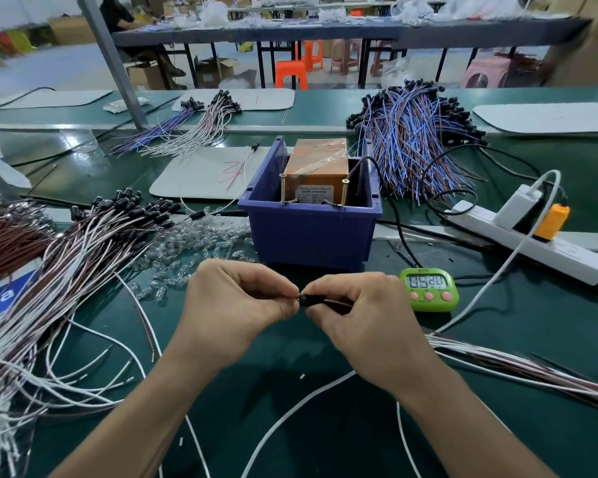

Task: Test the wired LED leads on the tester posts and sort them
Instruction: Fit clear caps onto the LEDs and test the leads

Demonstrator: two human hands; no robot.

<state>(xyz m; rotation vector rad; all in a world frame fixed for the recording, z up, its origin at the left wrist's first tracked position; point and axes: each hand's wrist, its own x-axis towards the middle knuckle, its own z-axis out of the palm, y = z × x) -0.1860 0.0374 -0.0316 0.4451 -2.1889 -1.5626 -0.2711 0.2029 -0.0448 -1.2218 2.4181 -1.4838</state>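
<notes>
My left hand (237, 312) and my right hand (359, 319) meet in front of a blue bin (308, 232). Between their fingertips they pinch the black holder (306, 300) of one wired LED lead. Its wire runs back under my right palm. In the bin sits an orange transformer box (316, 167) with two upright screw posts (283, 189) (344, 193) at its near side. A heap of white-and-brown leads (83, 257) lies on the left, and a bundle of similar leads (532, 370) lies on the right. Loose clear LEDs (194, 246) are scattered left of the bin.
A green timer (428, 289) stands right of my hands. A white power strip (529, 243) with plugs and black cables lies at the right. Blue-and-brown leads (415, 132) are piled behind the bin. White mats, one being (204, 172), and smaller bundles lie further back.
</notes>
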